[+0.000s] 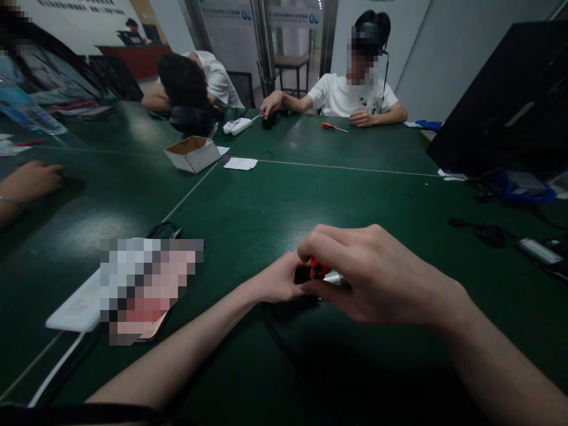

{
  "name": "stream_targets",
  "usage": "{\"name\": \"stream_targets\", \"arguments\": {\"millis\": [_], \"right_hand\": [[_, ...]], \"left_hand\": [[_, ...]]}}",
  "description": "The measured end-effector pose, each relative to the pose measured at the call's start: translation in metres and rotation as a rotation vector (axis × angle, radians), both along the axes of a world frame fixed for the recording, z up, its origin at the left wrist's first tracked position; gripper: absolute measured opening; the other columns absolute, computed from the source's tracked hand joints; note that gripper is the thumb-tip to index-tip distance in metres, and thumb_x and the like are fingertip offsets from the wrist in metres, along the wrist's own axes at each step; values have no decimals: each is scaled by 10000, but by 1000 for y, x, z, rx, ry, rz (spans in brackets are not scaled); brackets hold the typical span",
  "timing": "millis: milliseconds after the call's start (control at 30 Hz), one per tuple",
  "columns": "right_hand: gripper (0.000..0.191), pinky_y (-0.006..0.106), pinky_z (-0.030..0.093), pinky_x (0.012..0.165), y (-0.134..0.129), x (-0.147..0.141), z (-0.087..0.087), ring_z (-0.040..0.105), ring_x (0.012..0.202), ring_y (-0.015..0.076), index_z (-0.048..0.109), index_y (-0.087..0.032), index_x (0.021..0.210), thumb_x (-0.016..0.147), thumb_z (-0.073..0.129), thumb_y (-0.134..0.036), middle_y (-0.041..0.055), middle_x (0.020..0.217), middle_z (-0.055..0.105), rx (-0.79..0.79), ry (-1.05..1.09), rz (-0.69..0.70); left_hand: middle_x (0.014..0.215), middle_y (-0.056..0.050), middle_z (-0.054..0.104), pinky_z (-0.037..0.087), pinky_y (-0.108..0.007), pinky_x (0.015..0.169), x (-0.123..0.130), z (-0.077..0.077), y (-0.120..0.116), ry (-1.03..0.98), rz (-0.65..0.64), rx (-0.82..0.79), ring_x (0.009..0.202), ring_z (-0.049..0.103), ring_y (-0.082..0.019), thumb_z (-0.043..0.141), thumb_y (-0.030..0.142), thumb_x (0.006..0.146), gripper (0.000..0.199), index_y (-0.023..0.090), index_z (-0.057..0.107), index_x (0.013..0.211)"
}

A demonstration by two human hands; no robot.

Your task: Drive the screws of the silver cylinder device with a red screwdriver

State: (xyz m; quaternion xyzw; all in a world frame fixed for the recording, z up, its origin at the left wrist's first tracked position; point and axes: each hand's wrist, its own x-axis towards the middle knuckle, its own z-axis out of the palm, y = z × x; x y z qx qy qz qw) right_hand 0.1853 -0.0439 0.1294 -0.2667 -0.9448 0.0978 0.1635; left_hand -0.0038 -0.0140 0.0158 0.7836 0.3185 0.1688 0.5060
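Note:
Over the green table, my right hand is closed, thumb and fingers pinched around an orange-and-black screwdriver handle. Most of that handle and its tip are covered by the fingers. My left hand is just to the left and lower, its fingers wrapped round a small dark object whose kind I cannot make out. A shiny silver part shows between the hands; which thing it belongs to is unclear. A dark cable lies below my left hand.
Left of my forearm lie a white power strip and a pink phone-like item, partly blurred. Further off are an open box, white paper and another screwdriver. A black monitor stands right. Two people sit opposite; another person's hand rests left.

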Motion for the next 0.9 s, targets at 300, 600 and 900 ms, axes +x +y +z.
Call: {"name": "stream_targets", "arguments": {"millis": [300, 600, 900], "right_hand": [[146, 238, 304, 545, 0, 4, -1, 463, 668, 103, 461, -168, 1009, 881, 523, -135, 2, 883, 553, -27, 0, -24], [160, 243, 295, 528, 0, 5, 1, 445, 653, 98, 454, -167, 993, 872, 544, -114, -11, 872, 536, -16, -14, -18], [161, 249, 294, 522, 4, 7, -1, 455, 646, 105, 452, -172, 1008, 896, 567, -153, -6, 889, 541, 27, -35, -74]], "left_hand": [[892, -60, 646, 474, -299, 662, 1, 2, 4, -32, -71, 99, 748, 576, -208, 655, 344, 789, 253, 158, 577, 942], [811, -42, 640, 419, -279, 603, -3, 12, 2, 78, -119, 267, 666, 562, -188, 602, 284, 832, 146, 168, 605, 919], [931, -62, 669, 471, -329, 791, 0, 13, -1, 117, -96, 308, 841, 611, -230, 554, 193, 862, 117, 173, 621, 955]]}}
